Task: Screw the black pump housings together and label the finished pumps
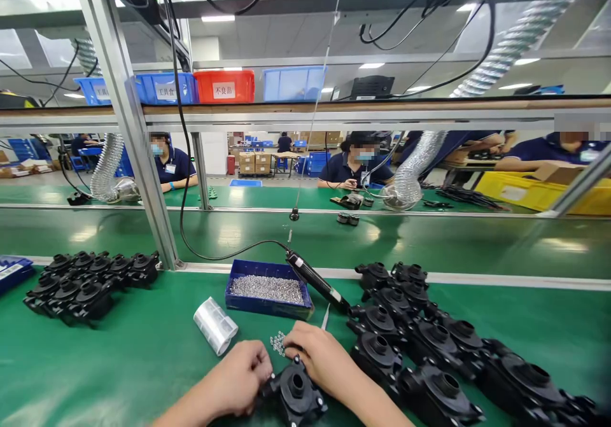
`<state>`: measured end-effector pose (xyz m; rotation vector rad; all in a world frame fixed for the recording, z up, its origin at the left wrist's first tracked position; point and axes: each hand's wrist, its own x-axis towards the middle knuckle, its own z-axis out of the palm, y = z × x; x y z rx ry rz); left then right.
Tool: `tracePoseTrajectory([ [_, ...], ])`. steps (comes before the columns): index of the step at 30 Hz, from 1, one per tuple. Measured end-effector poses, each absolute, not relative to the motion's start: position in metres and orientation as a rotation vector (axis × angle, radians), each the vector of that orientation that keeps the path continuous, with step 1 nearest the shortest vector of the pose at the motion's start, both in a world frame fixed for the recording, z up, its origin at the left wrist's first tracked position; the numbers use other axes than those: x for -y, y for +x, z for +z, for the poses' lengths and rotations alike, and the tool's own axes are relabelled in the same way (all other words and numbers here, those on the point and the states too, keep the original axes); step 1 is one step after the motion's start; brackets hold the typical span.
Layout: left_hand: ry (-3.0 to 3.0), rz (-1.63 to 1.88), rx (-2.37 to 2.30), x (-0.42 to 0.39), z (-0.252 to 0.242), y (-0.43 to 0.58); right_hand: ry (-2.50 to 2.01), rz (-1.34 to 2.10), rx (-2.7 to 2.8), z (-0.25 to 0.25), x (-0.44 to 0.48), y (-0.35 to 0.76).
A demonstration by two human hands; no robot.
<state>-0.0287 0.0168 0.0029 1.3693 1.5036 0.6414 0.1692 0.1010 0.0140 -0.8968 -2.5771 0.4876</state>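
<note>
A black plastic housing (298, 389) with a round raised port lies at the front edge of my view, between my hands. My left hand (245, 373) is closed, its thumb and forefinger pinched at the housing's left corner; whether a small piece is between them is hidden. With fingers bent and drawn together, my right hand (317, 354) reaches over the housing to a little heap of small silver nut-like pieces (277, 343). What its fingertips hold, if anything, is too small to make out. Bright spots show at the housing's corner lugs.
Behind the heap stands a blue bin (267, 312) of small metal pieces, with a black electric screwdriver (317, 280) leaning over it. A clear plastic cylinder (214, 326) lies left. Similar housings (434, 341) fill the right; another group (90, 287) sits far left. Co-workers sit beyond the green bench.
</note>
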Motion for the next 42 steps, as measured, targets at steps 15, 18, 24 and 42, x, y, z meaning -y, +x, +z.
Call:
tracePoseTrajectory([
  [15,0.901,0.481,-1.133,-0.028,0.004,-0.043,-0.528,0.665,2.08,0.039,-0.05,0.16],
  [18,0.922,0.519,-1.138,-0.025,0.007,-0.044,-0.409,0.612,2.223,0.031,-0.04,0.152],
  [24,0.908,0.669,-1.147,-0.021,0.009,-0.04,-0.578,0.501,2.232,0.014,-0.041,0.146],
  [42,0.655,0.617,-1.05,-0.031,-0.015,-0.05,-0.602,0.506,2.16,0.013,-0.035,0.149],
])
